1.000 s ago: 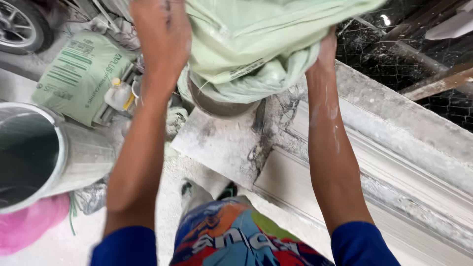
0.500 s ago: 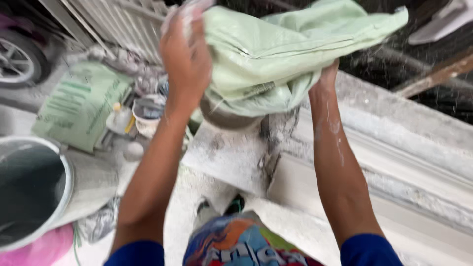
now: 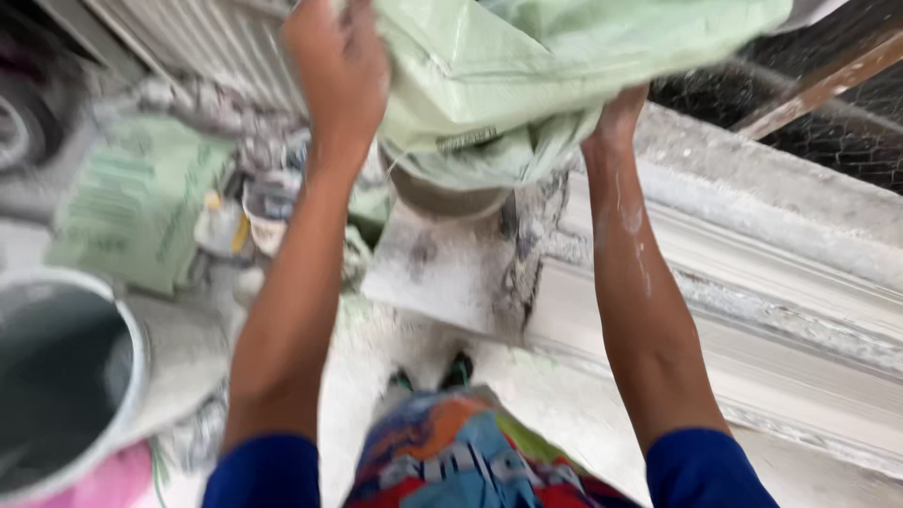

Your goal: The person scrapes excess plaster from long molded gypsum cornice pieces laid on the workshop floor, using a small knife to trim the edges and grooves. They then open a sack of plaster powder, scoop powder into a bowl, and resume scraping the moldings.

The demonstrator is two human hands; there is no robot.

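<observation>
Head view shows the left hand (image 3: 339, 61) gripping the upper edge of a pale green sack (image 3: 527, 75) held high, the right hand (image 3: 616, 118) pressed up under it with fingers hidden, above a dusty round bucket (image 3: 447, 198) on a white ledge (image 3: 752, 310).

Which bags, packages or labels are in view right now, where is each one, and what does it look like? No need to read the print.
Pale green woven sack: top centre, gripped by left hand and right hand, crumpled, tipped above a round container.
Small label strip: on that sack's lower fold, narrow, dark.
Second green sack: on the ground at left, flat, rectangular, darker green print, blurred.
</observation>
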